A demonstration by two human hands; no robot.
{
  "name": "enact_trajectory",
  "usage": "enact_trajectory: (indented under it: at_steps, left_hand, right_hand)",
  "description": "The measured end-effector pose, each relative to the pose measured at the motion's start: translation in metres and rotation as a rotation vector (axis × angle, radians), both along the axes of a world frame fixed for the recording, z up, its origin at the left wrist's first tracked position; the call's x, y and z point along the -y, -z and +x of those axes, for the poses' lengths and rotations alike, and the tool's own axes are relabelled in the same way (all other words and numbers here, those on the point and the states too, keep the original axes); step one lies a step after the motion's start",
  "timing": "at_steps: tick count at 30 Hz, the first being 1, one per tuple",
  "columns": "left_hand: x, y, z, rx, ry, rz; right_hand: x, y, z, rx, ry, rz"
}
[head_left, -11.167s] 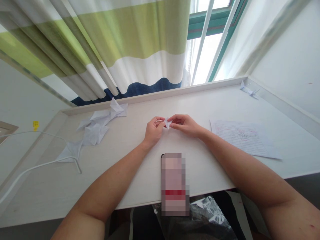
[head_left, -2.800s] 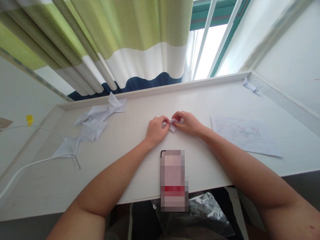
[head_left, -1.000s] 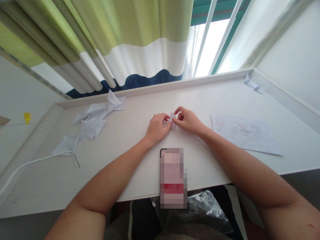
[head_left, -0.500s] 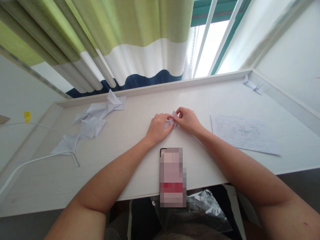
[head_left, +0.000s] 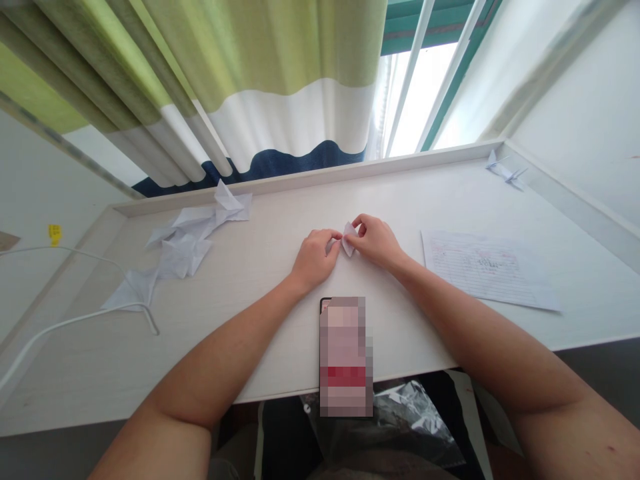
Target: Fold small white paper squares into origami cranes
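Observation:
Near the middle of the white desk, a small folded piece of white paper [head_left: 349, 247] is pinched between the thumb and fingers of my right hand [head_left: 377, 241]. Just left of it is my left hand [head_left: 316, 257], its thumb and index fingertips brought close together at the paper's left edge. Whether those left fingertips grip the paper is too small to make out. Below both hands lies a phone [head_left: 344, 357] with a blurred screen, reaching over the desk's front edge.
Crumpled folded papers [head_left: 185, 250] lie at the left beside a white cable [head_left: 75, 320]. A written sheet [head_left: 490, 270] rests on the right. Small folded papers [head_left: 505, 172] sit in the far right corner. Behind the desk hangs a curtain [head_left: 300, 67].
My left thumb has drawn back a little to the left from the folded paper, whose lower part shows more. The right hand has barely moved.

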State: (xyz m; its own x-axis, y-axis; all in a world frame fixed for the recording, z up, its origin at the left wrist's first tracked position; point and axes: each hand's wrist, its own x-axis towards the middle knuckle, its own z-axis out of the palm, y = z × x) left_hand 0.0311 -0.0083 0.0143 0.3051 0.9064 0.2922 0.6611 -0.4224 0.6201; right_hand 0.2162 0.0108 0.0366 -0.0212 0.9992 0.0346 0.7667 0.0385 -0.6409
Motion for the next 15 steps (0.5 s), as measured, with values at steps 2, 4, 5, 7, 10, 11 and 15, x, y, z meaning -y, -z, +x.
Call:
enact_trajectory:
  at_steps: [2,4,5,7,10,11,15]
  left_hand:
    - [-0.0001,-0.0001,-0.0005,0.001,0.002,-0.002]
    - [0.0003,-0.0004,-0.0006,-0.002,0.008,-0.002]
    - [0.0004,-0.0006,-0.0005,-0.004,0.011,-0.003]
    - [0.0007,-0.0007,-0.0002,-0.004,0.009,-0.006]
    - [0.0007,-0.0005,0.0001,0.003,-0.004,-0.015]
    - [0.0006,-0.0004,0.0001,0.006,-0.008,-0.02]
    - [0.0,-0.0002,-0.0003,0.019,-0.008,-0.038]
  right_hand:
    - [0.0,0.0001,-0.0001,-0.003,-0.012,-0.011]
    - [-0.0003,0.0003,-0.0002,-0.002,-0.019,-0.017]
    - [-0.0005,0.0003,-0.0003,-0.002,-0.019,-0.02]
    - [-0.001,0.0002,-0.0005,-0.003,-0.019,-0.022]
    - [-0.0019,0.0,-0.0003,-0.019,-0.021,-0.02]
    - [-0.0023,0.0,0.0001,-0.032,-0.023,-0.022]
    - [-0.0038,0.0014,0.0018,-0.088,-0.025,-0.045]
